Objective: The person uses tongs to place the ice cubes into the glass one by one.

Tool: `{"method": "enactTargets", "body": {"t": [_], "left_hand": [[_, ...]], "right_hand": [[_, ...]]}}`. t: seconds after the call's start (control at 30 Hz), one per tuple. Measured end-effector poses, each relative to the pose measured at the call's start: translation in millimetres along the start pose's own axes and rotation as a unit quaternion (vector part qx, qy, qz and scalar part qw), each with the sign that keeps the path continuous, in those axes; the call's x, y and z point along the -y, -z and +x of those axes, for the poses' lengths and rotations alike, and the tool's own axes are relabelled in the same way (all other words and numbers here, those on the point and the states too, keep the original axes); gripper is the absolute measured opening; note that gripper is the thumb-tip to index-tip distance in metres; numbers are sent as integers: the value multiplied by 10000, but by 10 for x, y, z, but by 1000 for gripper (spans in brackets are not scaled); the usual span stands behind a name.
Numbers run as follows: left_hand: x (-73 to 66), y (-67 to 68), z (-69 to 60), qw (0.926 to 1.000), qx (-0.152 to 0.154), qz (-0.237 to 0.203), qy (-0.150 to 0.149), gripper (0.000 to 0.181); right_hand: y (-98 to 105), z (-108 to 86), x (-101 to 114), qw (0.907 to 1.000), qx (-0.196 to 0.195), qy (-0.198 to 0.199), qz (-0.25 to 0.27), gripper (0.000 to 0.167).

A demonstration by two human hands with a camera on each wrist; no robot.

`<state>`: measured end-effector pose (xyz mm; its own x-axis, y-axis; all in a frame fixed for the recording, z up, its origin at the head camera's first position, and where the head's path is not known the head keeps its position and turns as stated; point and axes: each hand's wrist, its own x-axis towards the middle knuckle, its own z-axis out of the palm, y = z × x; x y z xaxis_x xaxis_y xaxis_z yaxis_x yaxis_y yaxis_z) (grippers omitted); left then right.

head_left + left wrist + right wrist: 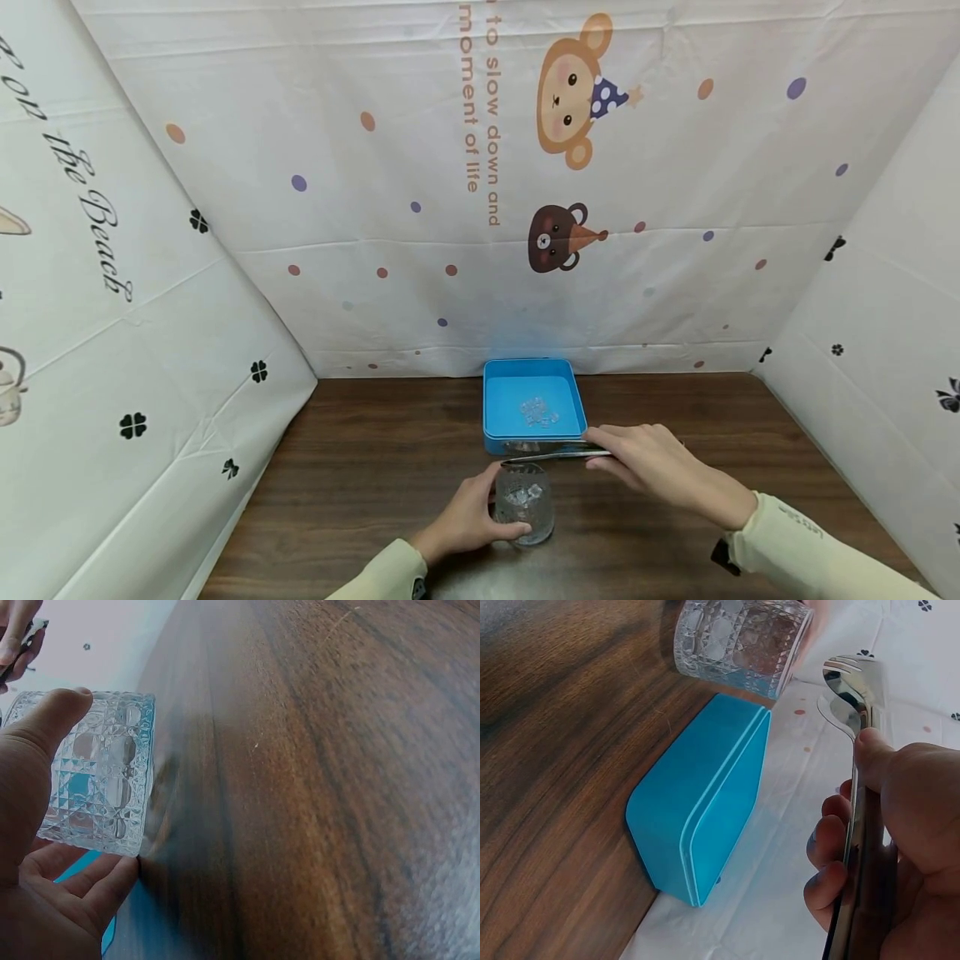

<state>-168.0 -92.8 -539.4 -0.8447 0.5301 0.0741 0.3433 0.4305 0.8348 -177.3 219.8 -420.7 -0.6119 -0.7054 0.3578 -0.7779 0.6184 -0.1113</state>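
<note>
My left hand [461, 517] grips a clear, patterned drinking glass [538, 518] that stands upright on the table, thumb on the near side and fingers behind. Clear ice-like pieces [523, 496] lie inside it. In my right hand [660, 467] are metal serving tongs [861, 787], one end slotted like a fork and the other like a spoon. The tong tips hover just over the glass rim, close together; whether anything sits between them I cannot tell. Behind the glass stands a blue tray [493, 447] with several small clear pieces [538, 412] inside.
The dark wooden table [375, 467] runs back to a printed white cloth [420, 292] hanging behind the tray. More white cloth hangs along the left side [180, 400] and right side [847, 333].
</note>
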Motion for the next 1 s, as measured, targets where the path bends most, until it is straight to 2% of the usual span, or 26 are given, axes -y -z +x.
{"method": "enactTargets", "body": {"t": [0.17,0.37,0.5,0.73,1.0], "left_hand": [[13,-2,8,9999,35,-108,26,81],[19,-4,9,10000,-8,26,1,82],[20,1,3,9999,-48,32,-103,82],[-9,-10,2,9992,-95,-242,-295,79],[3,-10,-1,9993,-24,-311,-192,78]], "right_hand": [[-39,-16,-22,9999,-109,6,75,26],[-64,-17,-52,9997,-73,-135,173,26],[-63,-15,-82,9995,-69,-280,147,26],[-57,-4,-166,9990,-253,-375,15,29],[-99,-12,-296,9981,-379,-483,-30,32]]}}
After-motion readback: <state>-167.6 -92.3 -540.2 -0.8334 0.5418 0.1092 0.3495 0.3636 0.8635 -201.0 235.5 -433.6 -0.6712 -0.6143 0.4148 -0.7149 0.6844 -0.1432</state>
